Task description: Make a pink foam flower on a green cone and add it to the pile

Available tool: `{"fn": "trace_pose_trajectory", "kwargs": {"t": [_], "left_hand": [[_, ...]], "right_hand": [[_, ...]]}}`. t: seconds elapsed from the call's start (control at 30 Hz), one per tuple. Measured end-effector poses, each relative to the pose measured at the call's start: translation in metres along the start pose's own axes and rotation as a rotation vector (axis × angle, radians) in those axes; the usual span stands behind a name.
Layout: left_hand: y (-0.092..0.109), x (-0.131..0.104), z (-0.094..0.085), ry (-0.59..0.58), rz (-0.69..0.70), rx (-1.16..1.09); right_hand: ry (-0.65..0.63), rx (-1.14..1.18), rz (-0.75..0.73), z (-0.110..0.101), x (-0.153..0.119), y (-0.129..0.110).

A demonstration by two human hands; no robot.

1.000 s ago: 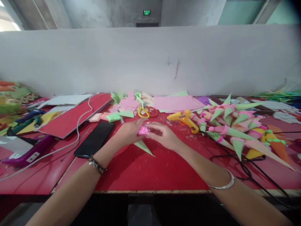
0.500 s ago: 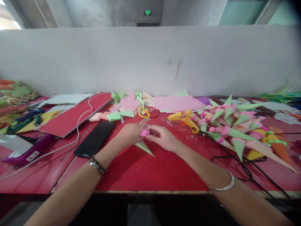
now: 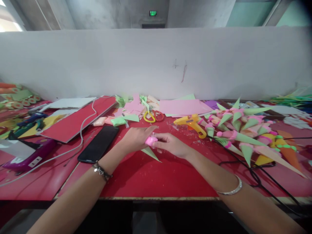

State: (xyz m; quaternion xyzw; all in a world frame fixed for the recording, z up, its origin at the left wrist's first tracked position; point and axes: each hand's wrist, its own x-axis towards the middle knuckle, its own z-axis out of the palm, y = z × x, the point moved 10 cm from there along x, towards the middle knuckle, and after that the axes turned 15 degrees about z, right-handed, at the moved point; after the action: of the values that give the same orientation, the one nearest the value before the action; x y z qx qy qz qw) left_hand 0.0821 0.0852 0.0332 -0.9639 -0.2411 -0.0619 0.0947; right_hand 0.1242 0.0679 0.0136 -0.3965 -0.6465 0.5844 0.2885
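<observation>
A small bright pink packet (image 3: 151,141), soft-looking and with a bit of clear plastic at its top, sits between my two hands above the middle of the red table. My left hand (image 3: 136,138) closes on its left side, thumb pointing up and away. From the right, the fingers and thumb of my right hand (image 3: 170,144) pinch it. Beneath the hands a pale green paper cone (image 3: 151,154) lies with its tip toward the lower right; my hands hide its wide end.
A black phone (image 3: 98,144) lies left of my hands, near a white cable (image 3: 81,130). Behind are soft green packets (image 3: 118,121), scissors (image 3: 149,117) and pink paper (image 3: 184,106). To the right are a yellow glue gun (image 3: 191,123) with a black cord and a pile of paper cones (image 3: 237,122).
My right hand has turned slightly and closed more tightly around the pink packet, which now shows more of its surface. My left hand stays almost in place.
</observation>
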Motion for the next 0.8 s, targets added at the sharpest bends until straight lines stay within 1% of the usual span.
{"fn": "trace_pose_trajectory", "kwargs": {"t": [0.2,0.3,0.4,0.47,0.53,0.6,0.7,0.8], "left_hand": [[-0.006,-0.002,-0.009,0.047,-0.027,0.018],[-0.02,-0.008,-0.009,0.031,-0.085,0.025],[-0.048,-0.021,-0.007,0.013,-0.238,0.083],[-0.066,-0.03,-0.008,0.013,-0.349,0.116],[-0.079,-0.037,-0.006,-0.003,-0.437,0.12],[-0.085,-0.041,-0.003,-0.035,-0.481,0.105],[-0.089,-0.045,0.004,-0.07,-0.505,0.078],[-0.091,-0.048,0.012,-0.065,-0.503,0.045]], "right_hand": [[-0.094,0.334,0.042,0.005,0.002,0.009],[-0.107,0.471,-0.037,0.0,-0.002,-0.001],[-0.022,0.618,-0.134,-0.017,-0.006,-0.012],[0.002,0.685,-0.117,-0.022,-0.004,-0.011],[0.017,0.709,-0.063,-0.025,0.001,-0.004],[0.086,0.683,-0.022,-0.031,0.005,0.006],[0.206,0.602,-0.016,-0.041,0.006,0.015],[0.252,0.552,-0.023,-0.044,0.005,0.017]]}}
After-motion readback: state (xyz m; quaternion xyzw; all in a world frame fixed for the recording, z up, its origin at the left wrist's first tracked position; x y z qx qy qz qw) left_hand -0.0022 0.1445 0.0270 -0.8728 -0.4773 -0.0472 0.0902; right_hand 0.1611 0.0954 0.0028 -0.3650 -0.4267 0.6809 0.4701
